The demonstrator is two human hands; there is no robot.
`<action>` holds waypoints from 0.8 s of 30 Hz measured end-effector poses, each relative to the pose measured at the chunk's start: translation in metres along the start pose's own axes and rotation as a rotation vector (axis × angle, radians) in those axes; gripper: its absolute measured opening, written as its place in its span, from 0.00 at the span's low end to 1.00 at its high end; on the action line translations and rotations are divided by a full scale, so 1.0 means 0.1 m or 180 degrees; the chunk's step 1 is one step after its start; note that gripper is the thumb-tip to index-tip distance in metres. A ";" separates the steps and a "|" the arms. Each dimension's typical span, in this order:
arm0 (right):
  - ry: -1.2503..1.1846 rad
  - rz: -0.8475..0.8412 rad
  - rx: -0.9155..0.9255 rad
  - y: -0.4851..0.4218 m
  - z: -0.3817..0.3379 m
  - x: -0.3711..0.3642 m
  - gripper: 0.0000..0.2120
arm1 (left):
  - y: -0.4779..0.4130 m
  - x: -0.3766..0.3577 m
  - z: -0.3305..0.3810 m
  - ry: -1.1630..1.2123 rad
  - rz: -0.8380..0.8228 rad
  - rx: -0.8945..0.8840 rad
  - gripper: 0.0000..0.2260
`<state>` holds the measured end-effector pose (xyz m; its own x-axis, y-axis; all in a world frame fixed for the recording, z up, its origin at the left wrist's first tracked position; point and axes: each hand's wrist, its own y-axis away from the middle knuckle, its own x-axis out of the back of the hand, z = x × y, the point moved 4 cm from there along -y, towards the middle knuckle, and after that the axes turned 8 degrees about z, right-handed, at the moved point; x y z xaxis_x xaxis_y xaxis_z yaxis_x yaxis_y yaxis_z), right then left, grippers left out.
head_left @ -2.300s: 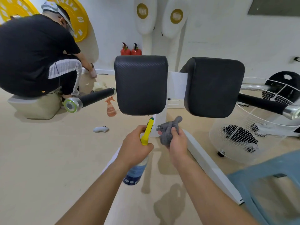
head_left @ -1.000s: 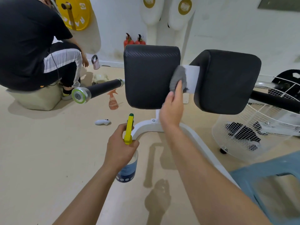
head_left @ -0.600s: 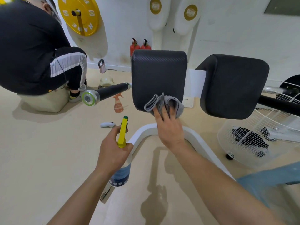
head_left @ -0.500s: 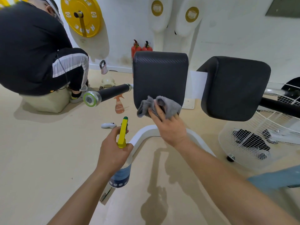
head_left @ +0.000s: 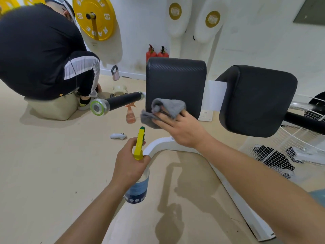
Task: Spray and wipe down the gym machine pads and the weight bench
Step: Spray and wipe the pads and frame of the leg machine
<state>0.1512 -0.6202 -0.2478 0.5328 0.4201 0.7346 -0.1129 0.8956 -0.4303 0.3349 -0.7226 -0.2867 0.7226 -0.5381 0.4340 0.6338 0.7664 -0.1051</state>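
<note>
Two black machine pads stand side by side on a white frame: the left pad and the right pad. My right hand presses a crumpled grey cloth against the lower left corner of the left pad, fingers spread over it. My left hand grips a spray bottle with a yellow trigger head, held upright below the pad and pointing away from me.
A person in black crouches on a beige block at the left. A black roller handle, an orange spray bottle and a white controller lie on the floor. A white fan cage is at the right.
My right hand went up the left pad's right edge with the cloth, came down to its bottom edge, and has slid left along it. The bottle hand stays about still.
</note>
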 end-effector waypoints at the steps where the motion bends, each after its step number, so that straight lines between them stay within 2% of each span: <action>1: 0.0012 0.0004 -0.0023 0.13 0.05 0.01 0.30 | 0.00 0.00 0.01 0.0015 -0.0006 0.0000 0.18; 5: 0.0066 0.0028 0.0007 0.42 0.19 0.12 0.29 | -0.02 0.05 0.03 0.0105 -0.0004 -0.0019 0.18; 7: 0.0044 0.0147 -0.0175 0.33 0.20 0.22 0.26 | -0.04 0.08 0.03 0.0177 -0.0026 -0.0008 0.18; 12: -0.0070 0.0390 -0.0557 -0.53 0.28 0.29 0.25 | -0.10 0.21 -0.02 0.0248 -0.0057 0.0009 0.18; 15: -0.0176 0.0215 -0.0677 -1.03 0.20 0.27 0.23 | -0.17 0.32 -0.07 0.0259 -0.0003 0.0047 0.17; 18: -0.0107 -0.0145 -0.0414 -1.00 -0.06 0.15 0.25 | -0.23 0.41 -0.10 0.0288 0.0007 0.0039 0.17; 22: 0.0035 -0.0482 0.0351 -0.46 -0.45 0.03 0.24 | -0.27 0.47 -0.12 0.0312 -0.0018 0.0033 0.17; 24: 0.0063 -0.0583 0.0433 -0.23 -0.49 0.01 0.24 | -0.30 0.47 -0.10 0.0310 -0.0116 0.0034 0.16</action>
<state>0.1953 -0.6476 -0.2626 0.5709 0.2468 0.7830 -0.1240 0.9687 -0.2150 0.3526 -0.7743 -0.2723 0.7229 -0.5968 0.3482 0.6575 0.7491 -0.0810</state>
